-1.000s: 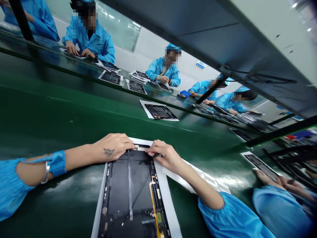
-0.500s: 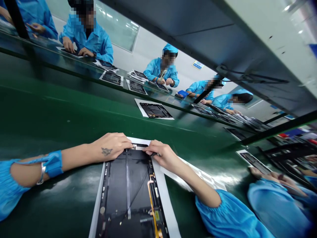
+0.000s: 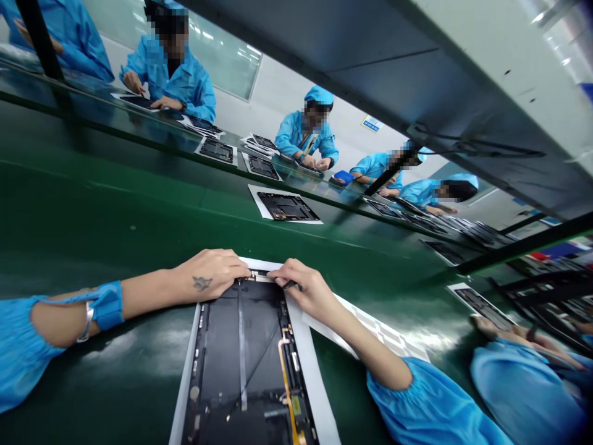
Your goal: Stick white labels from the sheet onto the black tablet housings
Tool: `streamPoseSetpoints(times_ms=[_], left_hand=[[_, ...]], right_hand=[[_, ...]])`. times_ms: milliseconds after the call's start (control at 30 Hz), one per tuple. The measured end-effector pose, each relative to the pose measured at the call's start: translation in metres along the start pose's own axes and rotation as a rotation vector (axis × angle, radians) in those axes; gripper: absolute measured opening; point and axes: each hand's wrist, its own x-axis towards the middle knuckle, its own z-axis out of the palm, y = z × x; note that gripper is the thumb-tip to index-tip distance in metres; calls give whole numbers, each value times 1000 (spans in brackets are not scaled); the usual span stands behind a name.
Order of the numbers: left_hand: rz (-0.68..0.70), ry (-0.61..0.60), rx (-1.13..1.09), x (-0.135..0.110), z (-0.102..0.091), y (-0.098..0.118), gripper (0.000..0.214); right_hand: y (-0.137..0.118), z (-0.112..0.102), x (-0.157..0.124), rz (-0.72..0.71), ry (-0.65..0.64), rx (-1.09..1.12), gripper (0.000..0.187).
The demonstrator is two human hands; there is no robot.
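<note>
A black tablet back housing (image 3: 262, 346) lies lengthwise in front of me on a white sheet, with an orange flex cable (image 3: 283, 358) along its right side. At its far edge my left hand (image 3: 217, 275) is closed, its fingertips pressed on the rim beside a small silvery part. My right hand (image 3: 301, 287) is pinched at the far right corner, fingertips on a pale strip (image 3: 264, 279). A dark slim tool (image 3: 291, 285) sticks out between its fingers; its kind is not clear. The fingers hide part of the far edge.
Another tablet housing (image 3: 290, 207) lies on white paper farther along the green bench (image 3: 92, 204). A white sheet with pale strips (image 3: 380, 330) is right of my forearm. Co-workers in blue sit opposite; one sleeve (image 3: 523, 383) is close at right. A shelf (image 3: 370, 62) hangs overhead.
My right fingertips have shifted slightly left along the far edge of the housing. My left hand stays at the rim. The view has shifted a little.
</note>
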Motion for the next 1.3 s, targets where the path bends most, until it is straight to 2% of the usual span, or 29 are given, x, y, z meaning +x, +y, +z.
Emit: streamPoseSetpoints(times_ms=[167,400,633,700,800,867,967,1033,1133,1300], left_hand=[[-21,12,-29,-1,-2,-1,33],[-36,25,-90,-1,-3,-2,34],[-103,-29,-135,2,-5,-7,30],[-124,-63,-86,3,-6,-9,29],[-173,-105,30,6,-13,-11,29],[-222,-178,73,8,-18,-9,27],[-269,-297,58,16,-24,-5,14],[-285,-320,53,20,-26,-9,14],[-406,-295,83,21,-37,-38,16],[-860,-111,274,0,-88,-132,19]], right_hand=[[-2,9,1,-13,-72,-42,37],[-3,13,4,-23,-118,-109,35],[4,-4,7,26,-152,-98,27],[10,-10,7,25,-84,-68,23],[18,-10,8,41,142,-20,22],[22,-4,9,55,273,-10,22],[28,6,11,77,400,10,23],[31,11,11,106,484,48,25],[36,11,10,178,607,125,27],[36,5,11,251,694,215,32]])
